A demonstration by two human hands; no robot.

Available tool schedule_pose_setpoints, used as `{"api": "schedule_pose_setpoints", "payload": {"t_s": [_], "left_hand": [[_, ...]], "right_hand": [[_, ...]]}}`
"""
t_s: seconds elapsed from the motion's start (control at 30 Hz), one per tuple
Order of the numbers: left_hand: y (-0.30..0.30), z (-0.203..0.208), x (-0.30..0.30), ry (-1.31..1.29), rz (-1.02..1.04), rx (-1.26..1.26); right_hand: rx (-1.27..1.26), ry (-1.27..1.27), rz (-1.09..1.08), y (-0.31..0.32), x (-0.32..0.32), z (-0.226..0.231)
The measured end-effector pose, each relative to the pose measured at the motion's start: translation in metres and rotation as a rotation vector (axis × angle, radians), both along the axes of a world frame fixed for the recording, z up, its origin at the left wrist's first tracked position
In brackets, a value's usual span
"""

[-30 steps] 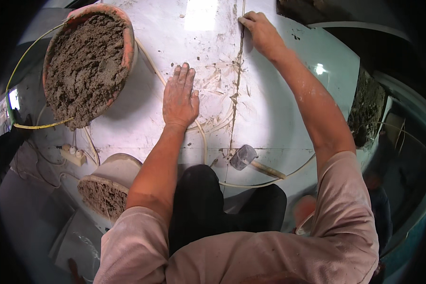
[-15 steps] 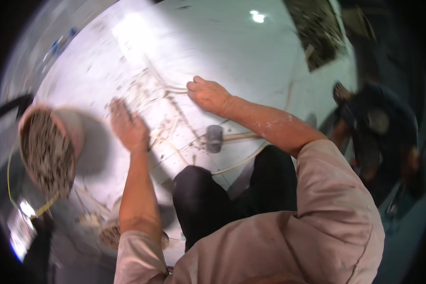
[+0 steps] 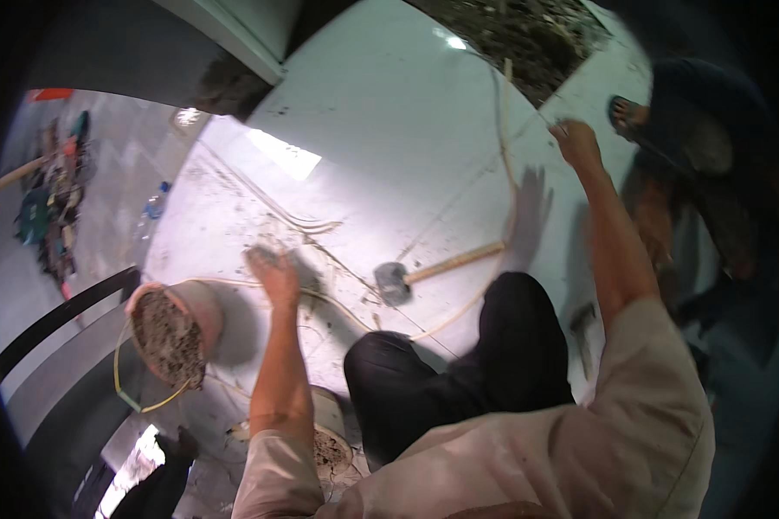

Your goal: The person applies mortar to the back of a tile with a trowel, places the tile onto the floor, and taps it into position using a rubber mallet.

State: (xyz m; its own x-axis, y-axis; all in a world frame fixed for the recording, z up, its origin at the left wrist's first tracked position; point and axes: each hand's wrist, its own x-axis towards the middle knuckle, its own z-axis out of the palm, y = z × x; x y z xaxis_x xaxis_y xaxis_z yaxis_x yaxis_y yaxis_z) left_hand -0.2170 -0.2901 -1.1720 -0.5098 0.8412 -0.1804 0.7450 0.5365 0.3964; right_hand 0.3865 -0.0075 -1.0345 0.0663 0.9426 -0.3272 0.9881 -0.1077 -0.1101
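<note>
My left hand (image 3: 275,275) rests on the pale tiled floor (image 3: 389,173), fingers spread and smeared with grey dirt, beside scattered mortar crumbs. Out to the far right, my right hand (image 3: 577,143) is raised with its fingers closed; a thin pale tip shows at them, too blurred to name. Between my hands, a rubber mallet (image 3: 394,284) with a dark head and wooden handle lies on the tiles. A long pale cord (image 3: 512,173) curves around the mallet, past my knees toward the left hand. Short pale strips (image 3: 307,227) lie ahead of that hand.
Left of me stands a pink bucket (image 3: 209,316) of grey mortar; a second container (image 3: 331,411) sits by my left elbow. Another person (image 3: 701,156) is close on the right. A rough untiled patch (image 3: 528,43) lies far ahead. Tools (image 3: 61,199) and a bottle (image 3: 156,201) are at far left.
My right hand has swung far to the right, away from the pale strips, which now lie on the tiles. My left hand stays down by the crumbs. The view has shifted, showing more at left.
</note>
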Motion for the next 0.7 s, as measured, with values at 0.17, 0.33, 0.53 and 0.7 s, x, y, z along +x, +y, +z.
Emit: {"api": "schedule_pose_setpoints", "payload": {"t_s": [0.17, 0.33, 0.53, 0.7], "left_hand": [[0.069, 0.046, 0.059, -0.111, -0.224, -0.094], [0.093, 0.050, 0.062, 0.076, -0.376, -0.269], [0.094, 0.044, 0.060, 0.135, -0.420, -0.369], [0.113, 0.052, 0.070, 0.065, -0.338, -0.498]], "right_hand": [[0.333, 0.145, -0.275, -0.107, 0.046, -0.130], [0.623, 0.155, -0.052, -0.134, 0.062, -0.151], [0.554, 0.010, -0.083, -0.129, 0.045, -0.148], [0.518, 0.299, -0.193, -0.140, 0.071, -0.163]]}}
